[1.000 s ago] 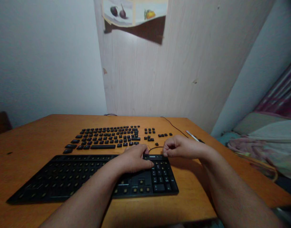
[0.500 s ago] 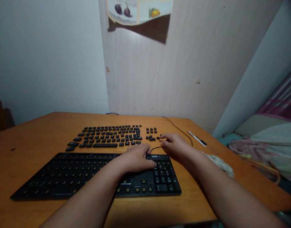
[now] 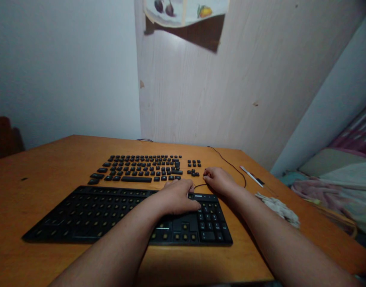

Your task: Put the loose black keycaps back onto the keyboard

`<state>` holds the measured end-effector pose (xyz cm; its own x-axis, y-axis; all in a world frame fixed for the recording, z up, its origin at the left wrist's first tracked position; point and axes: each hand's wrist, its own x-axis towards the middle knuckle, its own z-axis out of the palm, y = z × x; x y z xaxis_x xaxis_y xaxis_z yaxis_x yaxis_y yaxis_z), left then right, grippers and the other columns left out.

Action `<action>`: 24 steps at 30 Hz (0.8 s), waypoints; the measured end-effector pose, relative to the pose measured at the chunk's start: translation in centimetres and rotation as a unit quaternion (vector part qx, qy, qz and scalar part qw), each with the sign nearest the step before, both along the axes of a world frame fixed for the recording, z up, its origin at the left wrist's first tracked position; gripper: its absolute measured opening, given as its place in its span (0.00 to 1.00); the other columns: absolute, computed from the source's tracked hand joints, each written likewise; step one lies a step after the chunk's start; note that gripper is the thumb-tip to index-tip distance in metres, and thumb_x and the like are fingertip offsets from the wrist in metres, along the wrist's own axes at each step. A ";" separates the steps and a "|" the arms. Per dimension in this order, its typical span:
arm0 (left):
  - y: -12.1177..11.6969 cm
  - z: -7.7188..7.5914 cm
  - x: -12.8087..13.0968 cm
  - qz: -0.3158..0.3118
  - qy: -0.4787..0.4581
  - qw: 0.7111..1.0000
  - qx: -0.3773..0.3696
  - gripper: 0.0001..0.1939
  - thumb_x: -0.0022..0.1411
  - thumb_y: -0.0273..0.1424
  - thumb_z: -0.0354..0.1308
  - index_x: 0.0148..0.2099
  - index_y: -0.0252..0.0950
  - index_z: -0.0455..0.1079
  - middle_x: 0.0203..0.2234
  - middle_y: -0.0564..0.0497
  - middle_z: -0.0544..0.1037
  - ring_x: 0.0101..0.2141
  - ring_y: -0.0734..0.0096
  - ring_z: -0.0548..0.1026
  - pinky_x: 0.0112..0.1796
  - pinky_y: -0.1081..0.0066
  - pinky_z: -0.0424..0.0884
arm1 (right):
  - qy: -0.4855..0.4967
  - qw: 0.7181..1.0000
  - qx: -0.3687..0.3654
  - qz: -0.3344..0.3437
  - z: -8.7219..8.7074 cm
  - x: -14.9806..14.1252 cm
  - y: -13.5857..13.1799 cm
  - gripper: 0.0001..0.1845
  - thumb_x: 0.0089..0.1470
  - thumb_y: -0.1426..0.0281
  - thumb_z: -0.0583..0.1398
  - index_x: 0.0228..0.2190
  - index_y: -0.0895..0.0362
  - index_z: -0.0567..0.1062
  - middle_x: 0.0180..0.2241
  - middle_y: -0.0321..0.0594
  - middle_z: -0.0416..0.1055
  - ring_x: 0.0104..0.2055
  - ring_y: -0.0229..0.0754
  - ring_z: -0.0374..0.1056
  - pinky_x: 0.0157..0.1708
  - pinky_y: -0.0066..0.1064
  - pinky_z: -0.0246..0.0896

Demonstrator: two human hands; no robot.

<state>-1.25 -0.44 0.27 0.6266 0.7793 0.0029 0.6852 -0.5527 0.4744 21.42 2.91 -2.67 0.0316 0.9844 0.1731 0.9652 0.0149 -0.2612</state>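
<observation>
A black keyboard (image 3: pixel 111 215) lies flat on the wooden table, its main section stripped of keys. Key caps (image 3: pixel 208 235) still sit on most of its number pad. My left hand (image 3: pixel 178 197) rests across the keyboard's upper right part, fingers curled over the far edge and thumb on the top of the number pad. Beyond the keyboard, loose black key caps (image 3: pixel 143 168) are laid out in rows. At their right end my right hand (image 3: pixel 218 179) is closed, its fingertips pinched on a small dark key cap (image 3: pixel 204 174), mostly hidden by the fingers.
A black cable (image 3: pixel 230 165) curves across the table behind my right hand. Further right lie a white stick-like item (image 3: pixel 251 176) and a crumpled pale cloth (image 3: pixel 278 209). Walls rise behind the table (image 3: pixel 51 159); bedding (image 3: pixel 317 189) is at the far right.
My right fingers have closed together at the key caps near them, where they were spread before. My left hand stays on the keyboard. The whole view has shifted slightly.
</observation>
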 end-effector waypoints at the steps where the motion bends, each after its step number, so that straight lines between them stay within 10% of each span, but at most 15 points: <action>1: 0.0 0.0 0.0 0.000 0.000 1.000 0.001 0.20 0.47 0.46 0.60 0.40 0.41 0.68 0.32 0.51 0.73 0.34 0.62 0.70 0.30 0.71 0.59 | 0.013 1.000 0.003 -0.002 0.0 0.2 0.0 0.10 0.53 0.65 0.60 0.36 0.55 0.78 0.37 0.47 0.77 0.40 0.48 0.69 0.37 0.34 0.57; 12: 0.8 -1.4 0.4 0.007 -0.113 0.994 -0.007 0.20 0.50 0.47 0.61 0.40 0.39 0.67 0.32 0.51 0.73 0.32 0.66 0.70 0.30 0.71 0.62 | 0.278 0.957 -0.013 0.081 0.1 -0.3 -2.0 0.17 0.57 0.59 0.55 0.25 0.58 0.70 0.20 0.37 0.68 0.21 0.35 0.60 0.21 0.26 0.52; 19: 1.0 -1.6 1.3 -0.011 -0.275 0.961 -0.036 0.13 0.57 0.32 0.55 0.45 0.37 0.64 0.31 0.52 0.73 0.31 0.72 0.71 0.31 0.74 0.64 | 0.532 0.813 -0.178 0.154 2.8 -1.6 -4.2 0.16 0.49 0.59 0.65 0.28 0.60 0.72 0.20 0.33 0.66 0.20 0.30 0.56 0.18 0.23 0.46; 24: 1.0 -1.5 1.6 -0.006 -0.303 0.951 -0.056 0.08 0.57 0.31 0.55 0.40 0.36 0.66 0.26 0.54 0.72 0.27 0.74 0.69 0.28 0.75 0.61 | 0.514 0.826 -0.184 0.140 3.3 -2.4 -4.7 0.18 0.47 0.56 0.65 0.27 0.59 0.72 0.20 0.32 0.66 0.19 0.30 0.55 0.18 0.24 0.44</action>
<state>0.38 0.60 -1.23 0.5455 0.7884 0.2845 0.2613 -0.4825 0.8360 18.99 -1.81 0.66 -0.2623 0.9581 -0.1151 0.2022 -0.0620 -0.9774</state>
